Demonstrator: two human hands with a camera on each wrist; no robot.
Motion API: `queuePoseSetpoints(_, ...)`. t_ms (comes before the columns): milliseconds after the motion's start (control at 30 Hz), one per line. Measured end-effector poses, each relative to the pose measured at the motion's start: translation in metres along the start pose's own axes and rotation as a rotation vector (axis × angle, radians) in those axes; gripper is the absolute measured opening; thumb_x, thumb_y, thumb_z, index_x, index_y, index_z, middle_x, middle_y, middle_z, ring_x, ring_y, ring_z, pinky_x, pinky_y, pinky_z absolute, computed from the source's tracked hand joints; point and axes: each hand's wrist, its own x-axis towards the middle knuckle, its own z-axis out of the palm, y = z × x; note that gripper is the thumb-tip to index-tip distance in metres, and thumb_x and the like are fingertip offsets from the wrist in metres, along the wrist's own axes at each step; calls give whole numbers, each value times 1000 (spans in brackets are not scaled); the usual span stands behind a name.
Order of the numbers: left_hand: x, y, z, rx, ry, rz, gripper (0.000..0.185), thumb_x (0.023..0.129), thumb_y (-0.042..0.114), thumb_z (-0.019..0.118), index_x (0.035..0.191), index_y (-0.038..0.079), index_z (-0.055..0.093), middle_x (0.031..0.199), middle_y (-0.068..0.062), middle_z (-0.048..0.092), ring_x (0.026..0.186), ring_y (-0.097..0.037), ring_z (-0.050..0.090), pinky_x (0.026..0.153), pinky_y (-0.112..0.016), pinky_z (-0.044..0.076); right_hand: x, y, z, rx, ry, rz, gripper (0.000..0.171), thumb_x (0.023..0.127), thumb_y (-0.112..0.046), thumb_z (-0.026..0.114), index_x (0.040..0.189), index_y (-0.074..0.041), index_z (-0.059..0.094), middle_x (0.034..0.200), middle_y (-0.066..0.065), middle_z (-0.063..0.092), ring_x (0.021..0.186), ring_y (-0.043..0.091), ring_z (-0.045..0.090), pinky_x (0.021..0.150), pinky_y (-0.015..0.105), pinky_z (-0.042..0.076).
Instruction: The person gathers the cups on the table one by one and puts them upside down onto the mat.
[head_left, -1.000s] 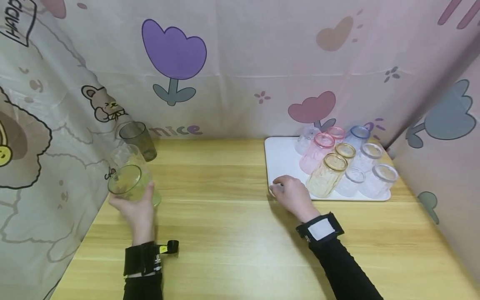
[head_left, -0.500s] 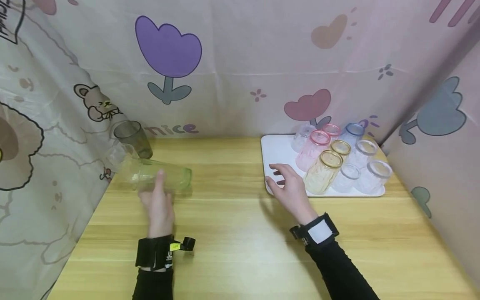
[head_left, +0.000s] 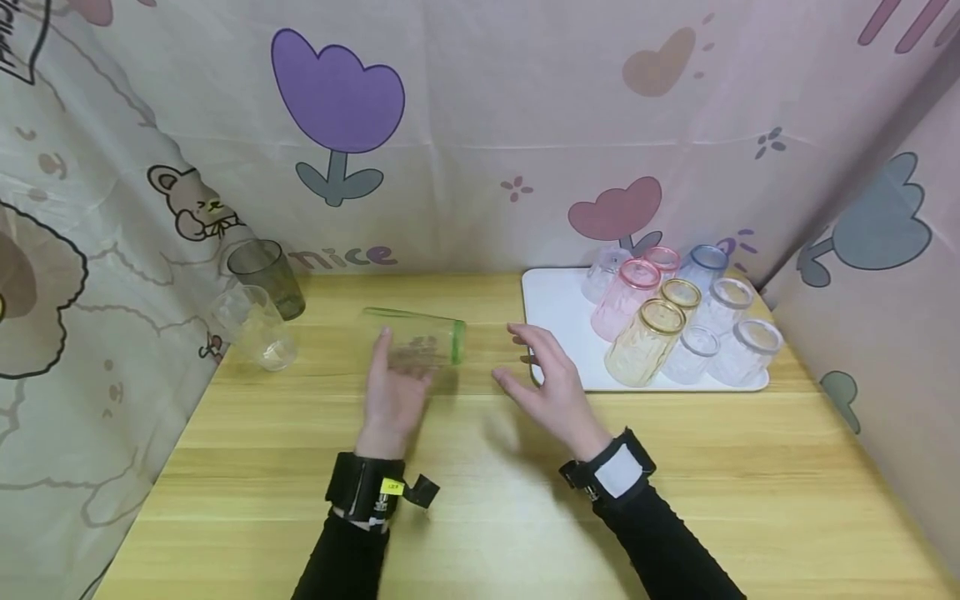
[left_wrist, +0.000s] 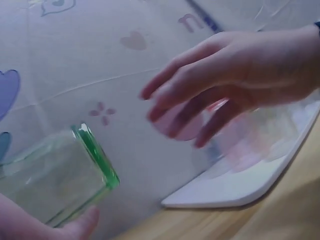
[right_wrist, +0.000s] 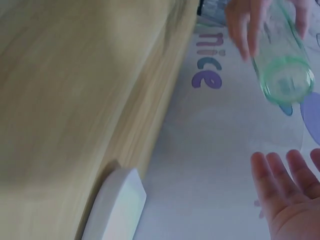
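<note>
Since the earlier frames the left hand [head_left: 393, 392] has carried the green cup [head_left: 415, 337] away from the corner by the curtain and rightward over the bench [head_left: 465, 492], toward the white tray [head_left: 555, 312], while the right hand [head_left: 551, 383] has lifted off the tray's near-left edge and swung out to meet it. Now the cup lies on its side in the air, green rim pointing toward the tray, and the left grip is closed round its body, thumb under and fingers over, as the left wrist view shows [left_wrist: 60, 175]. Held level like that, its mouth faces the other palm, which looks like a pass from hand to hand. The right hand is spread, fingers straight and apart, holding nothing, just short of the rim [right_wrist: 285, 85] and not touching it. Left of the tray by a wide stretch, a clear cup [head_left: 255, 327] and a dark grey cup [head_left: 267, 277] stand upright near the curtain. On the tray itself a cluster of tinted cups [head_left: 675, 321] sits packed toward its far-right part, leaving the near-left part bare.
</note>
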Motion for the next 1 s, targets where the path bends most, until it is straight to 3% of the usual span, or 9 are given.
queuePoseSetpoints(133,6,-19,6,-35,-57,-104,73,107,54,48,156,8,19,132,-12,48,117,-24,57,112,-35,47,0,0,5,-11,-10,-45,80,80,-9,88,149,2,47,148,19,52,128,37,57,94,54,58)
queuePoseSetpoints(267,7,-35,13,-13,-102,-179,72,105,59,46,148,4,30,125,-9,52,106,-19,61,99,-28,55,0,0,7,-29,-8,-73,89,76,-10,91,151,2,45,153,20,48,133,36,54,99,50,57)
queuePoseSetpoints(467,7,-51,22,23,-143,-237,67,103,63,47,134,4,40,118,-5,56,102,-16,61,94,-25,56,-1,0,7,-52,9,-113,91,72,-7,93,150,1,47,152,19,50,138,37,51,117,42,43)
queuePoseSetpoints(667,8,-60,26,57,-196,-264,65,104,63,42,136,7,38,115,-4,56,96,-13,58,78,-19,54,0,0,1,-69,22,-118,85,70,-2,93,145,1,53,148,17,54,137,34,53,118,35,41)
queuePoseSetpoints(867,12,-65,30,73,-243,-280,77,100,66,50,143,4,30,124,-11,48,99,-15,59,90,-24,57,11,-4,-17,-113,11,-124,76,72,-4,93,139,2,57,144,17,58,132,33,56,112,38,47)
queuePoseSetpoints(1000,15,-70,36,134,-298,-283,92,97,64,58,155,4,20,139,-19,44,113,-23,61,105,-34,54,27,-9,-37,-177,27,-116,73,74,-8,93,137,2,59,139,17,62,125,31,60,100,43,55)
